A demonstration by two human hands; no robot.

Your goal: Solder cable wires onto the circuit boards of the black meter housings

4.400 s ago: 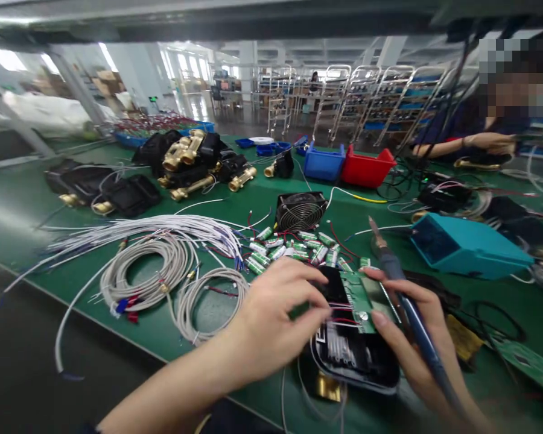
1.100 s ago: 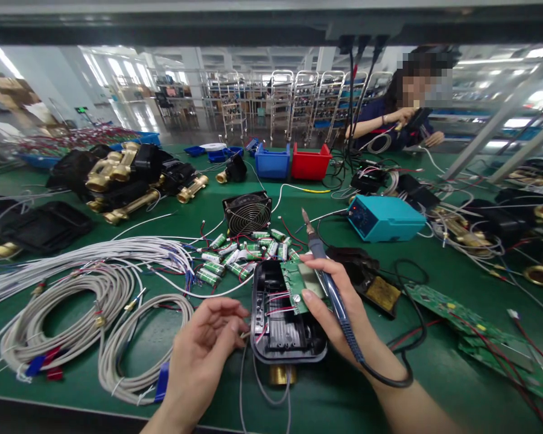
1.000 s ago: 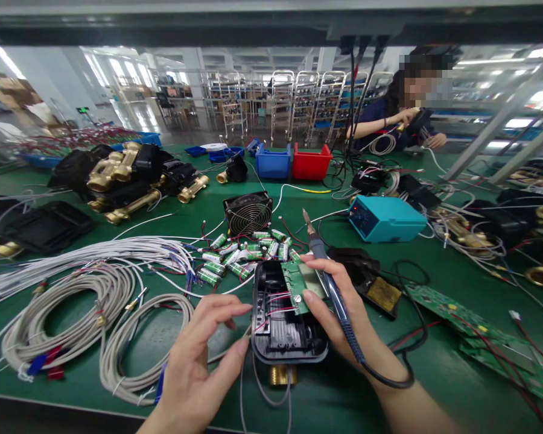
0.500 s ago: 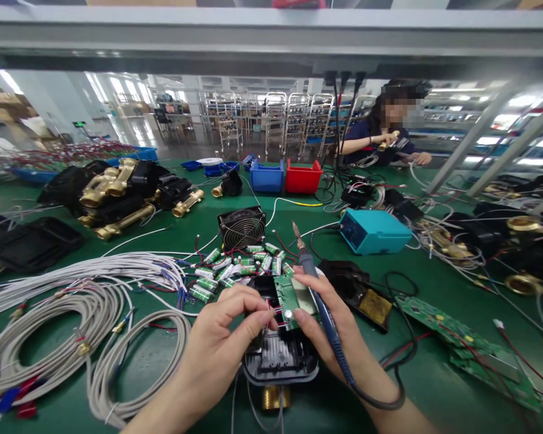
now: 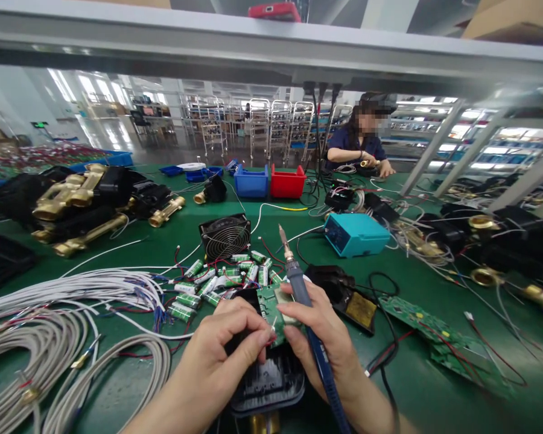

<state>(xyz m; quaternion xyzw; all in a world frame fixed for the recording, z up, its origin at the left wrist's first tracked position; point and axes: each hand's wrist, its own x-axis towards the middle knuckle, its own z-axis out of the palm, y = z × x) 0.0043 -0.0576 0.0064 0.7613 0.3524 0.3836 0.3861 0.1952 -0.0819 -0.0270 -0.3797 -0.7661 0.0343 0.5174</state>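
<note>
My left hand [image 5: 226,349] is closed in a pinch at the edge of a green circuit board [image 5: 268,301], with a thin wire [image 5: 274,324] showing at its fingertips. In my right hand [image 5: 332,337] lies a soldering iron [image 5: 301,289], its bare tip pointing up and away from me. The thumb and fingers of that same hand also grip the board's right side. Beneath both hands sits an open black housing [image 5: 271,386] with a brass fitting [image 5: 265,423] at its near end. My fingers hide part of the board and the housing's inside.
Green-wrapped batteries [image 5: 185,299] lie beyond the housing, before a black fan [image 5: 226,236]. Coiled grey cables [image 5: 40,355] fill the left. A turquoise soldering station [image 5: 357,234], iron stand [image 5: 330,280] and more boards [image 5: 434,331] lie right. A co-worker [image 5: 357,138] sits across the bench.
The view has shifted, so the bench things appear further left. The board is tilted up more, close to my left fingertips. My right hand still holds the soldering iron.
</note>
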